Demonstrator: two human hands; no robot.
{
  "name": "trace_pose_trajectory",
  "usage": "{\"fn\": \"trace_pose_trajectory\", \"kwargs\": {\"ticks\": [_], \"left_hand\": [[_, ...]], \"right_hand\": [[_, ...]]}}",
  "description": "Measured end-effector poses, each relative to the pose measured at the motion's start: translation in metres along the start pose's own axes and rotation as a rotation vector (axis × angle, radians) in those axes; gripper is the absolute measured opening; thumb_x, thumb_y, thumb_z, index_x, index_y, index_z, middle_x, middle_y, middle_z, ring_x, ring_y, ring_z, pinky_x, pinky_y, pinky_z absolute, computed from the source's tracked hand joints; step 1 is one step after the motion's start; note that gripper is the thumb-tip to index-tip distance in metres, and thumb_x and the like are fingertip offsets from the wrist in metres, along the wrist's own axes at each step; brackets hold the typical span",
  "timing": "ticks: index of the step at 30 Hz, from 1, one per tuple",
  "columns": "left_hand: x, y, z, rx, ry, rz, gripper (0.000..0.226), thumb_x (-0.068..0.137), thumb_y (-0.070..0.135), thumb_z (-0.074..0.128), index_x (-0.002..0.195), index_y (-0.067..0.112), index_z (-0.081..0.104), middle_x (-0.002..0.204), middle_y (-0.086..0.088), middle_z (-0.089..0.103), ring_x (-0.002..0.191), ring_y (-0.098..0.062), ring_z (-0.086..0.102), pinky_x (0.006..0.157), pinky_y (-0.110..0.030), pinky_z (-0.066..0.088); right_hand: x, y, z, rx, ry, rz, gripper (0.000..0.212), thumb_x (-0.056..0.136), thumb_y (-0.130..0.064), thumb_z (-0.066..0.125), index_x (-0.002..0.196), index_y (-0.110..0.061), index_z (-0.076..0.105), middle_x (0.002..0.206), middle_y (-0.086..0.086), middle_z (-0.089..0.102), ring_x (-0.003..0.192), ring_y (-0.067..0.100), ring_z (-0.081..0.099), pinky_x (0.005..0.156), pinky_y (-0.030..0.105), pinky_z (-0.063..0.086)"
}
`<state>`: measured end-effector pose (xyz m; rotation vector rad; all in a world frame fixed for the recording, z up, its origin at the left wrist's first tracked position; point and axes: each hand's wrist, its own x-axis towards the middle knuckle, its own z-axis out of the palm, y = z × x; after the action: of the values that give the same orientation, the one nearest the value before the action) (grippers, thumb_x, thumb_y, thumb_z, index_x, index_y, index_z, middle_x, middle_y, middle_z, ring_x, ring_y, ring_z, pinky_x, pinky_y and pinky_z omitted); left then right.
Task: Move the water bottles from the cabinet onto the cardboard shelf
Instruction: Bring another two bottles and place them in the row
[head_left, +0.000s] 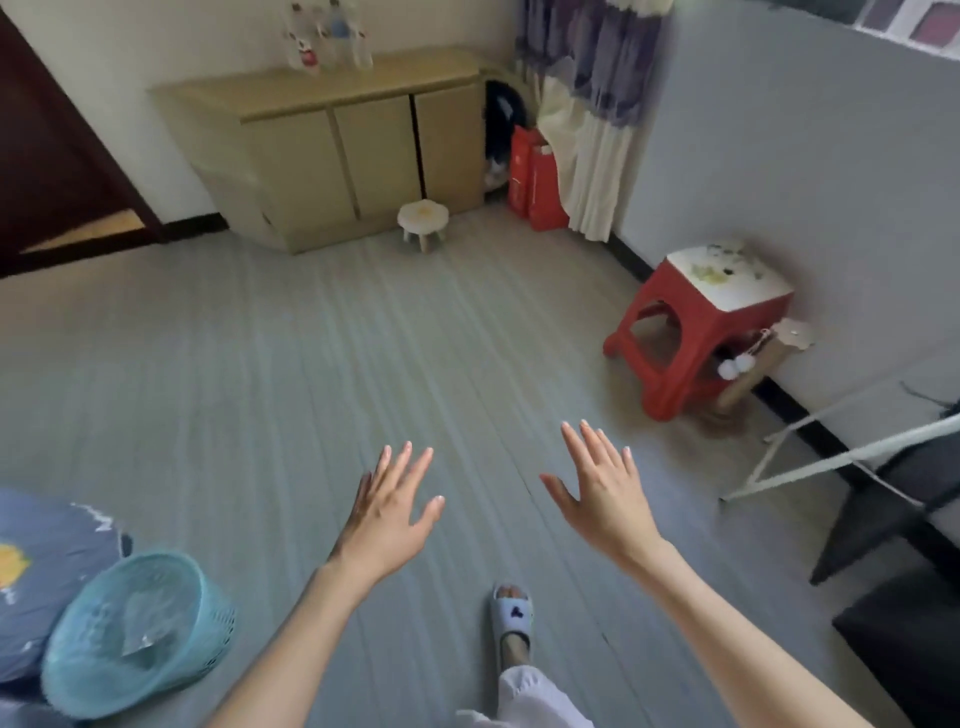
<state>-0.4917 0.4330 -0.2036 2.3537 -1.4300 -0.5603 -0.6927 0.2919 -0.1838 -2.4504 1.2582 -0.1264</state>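
Note:
Several clear water bottles (327, 44) stand in a cluster on top of a light wooden cabinet (332, 150) against the far wall, blurred at this distance. My left hand (392, 514) and my right hand (602, 488) are stretched out low in front of me over the grey floor, fingers spread, holding nothing. Both hands are far from the cabinet. No cardboard shelf is in view.
A small white stool (423, 221) sits in front of the cabinet. A red plastic stool (701, 322) stands by the right wall, red bags (535, 182) near the curtain. A teal basket (137, 631) lies at lower left, a white rack (831, 457) and dark furniture at right. My slippered foot (511, 618) is below.

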Motion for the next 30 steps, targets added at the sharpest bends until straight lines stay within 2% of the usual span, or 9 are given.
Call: {"fn": "trace_pose_trajectory", "kwargs": {"ticks": [3, 6, 10, 12, 15, 19, 25, 30], "left_hand": [[0.059, 0.003, -0.021, -0.023, 0.048, -0.103, 0.074, 0.076, 0.057, 0.021, 0.143, 0.027, 0.010, 0.155, 0.000, 0.003, 0.143, -0.019, -0.006, 0.115, -0.036, 0.001], [0.115, 0.004, -0.047, -0.031, 0.071, -0.138, 0.083, 0.069, 0.066, 0.012, 0.143, 0.028, 0.009, 0.155, 0.001, 0.001, 0.142, -0.018, -0.008, 0.115, -0.035, -0.002], [0.194, -0.003, -0.080, -0.048, 0.129, -0.167, 0.071, 0.078, 0.053, 0.023, 0.143, 0.027, 0.012, 0.155, 0.000, 0.002, 0.142, -0.018, -0.008, 0.115, -0.035, -0.001], [0.229, -0.011, -0.089, -0.066, 0.149, -0.183, 0.071, 0.078, 0.054, 0.024, 0.143, 0.027, 0.012, 0.155, 0.000, 0.002, 0.142, -0.018, -0.007, 0.115, -0.036, 0.000], [0.286, -0.030, -0.094, -0.089, 0.150, -0.208, 0.072, 0.079, 0.056, 0.025, 0.143, 0.027, 0.011, 0.155, -0.001, 0.003, 0.143, -0.019, -0.006, 0.115, -0.038, 0.002], [0.375, -0.068, -0.111, -0.103, 0.136, -0.245, 0.061, 0.092, 0.042, 0.038, 0.143, 0.028, 0.009, 0.155, -0.001, -0.001, 0.142, -0.018, -0.009, 0.116, -0.039, 0.001], [0.531, -0.106, -0.189, -0.119, 0.241, -0.226, 0.058, 0.093, 0.039, 0.038, 0.143, 0.028, 0.010, 0.155, 0.002, -0.001, 0.142, -0.014, -0.010, 0.116, -0.038, -0.001], [0.635, -0.125, -0.212, -0.120, 0.179, -0.192, 0.058, 0.093, 0.040, 0.037, 0.143, 0.029, 0.010, 0.155, 0.002, -0.001, 0.142, -0.014, -0.011, 0.115, -0.036, -0.002]], "right_hand": [[0.085, -0.005, -0.018, -0.019, -0.029, -0.110, 0.066, 0.091, -0.049, 0.039, 0.145, -0.021, 0.014, 0.155, 0.007, 0.016, 0.143, 0.024, 0.010, 0.116, 0.043, 0.006], [0.169, -0.017, -0.039, -0.021, -0.005, -0.209, 0.066, 0.091, -0.048, 0.041, 0.145, -0.020, 0.016, 0.154, 0.008, 0.018, 0.143, 0.025, 0.013, 0.116, 0.044, 0.007], [0.268, -0.036, -0.052, -0.027, -0.008, -0.295, 0.066, 0.091, -0.047, 0.042, 0.144, -0.019, 0.017, 0.153, 0.009, 0.020, 0.142, 0.026, 0.014, 0.116, 0.044, 0.007], [0.309, -0.044, -0.048, -0.029, -0.038, -0.321, 0.066, 0.091, -0.048, 0.041, 0.145, -0.020, 0.016, 0.154, 0.008, 0.019, 0.143, 0.025, 0.013, 0.116, 0.043, 0.007], [0.375, -0.055, -0.037, -0.029, -0.092, -0.334, 0.066, 0.091, -0.050, 0.038, 0.145, -0.020, 0.014, 0.154, 0.008, 0.017, 0.143, 0.024, 0.011, 0.116, 0.042, 0.006], [0.478, -0.072, -0.032, -0.027, -0.087, -0.350, 0.065, 0.091, -0.048, 0.040, 0.145, -0.021, 0.014, 0.155, 0.007, 0.015, 0.143, 0.024, 0.011, 0.116, 0.042, 0.006], [0.638, -0.110, -0.057, -0.013, -0.007, -0.367, 0.065, 0.091, -0.046, 0.042, 0.145, -0.019, 0.016, 0.154, 0.008, 0.018, 0.143, 0.025, 0.011, 0.116, 0.042, 0.006], [0.745, -0.130, -0.058, -0.013, -0.020, -0.356, 0.065, 0.091, -0.046, 0.042, 0.145, -0.020, 0.016, 0.154, 0.006, 0.018, 0.143, 0.023, 0.011, 0.116, 0.042, 0.006]]}}
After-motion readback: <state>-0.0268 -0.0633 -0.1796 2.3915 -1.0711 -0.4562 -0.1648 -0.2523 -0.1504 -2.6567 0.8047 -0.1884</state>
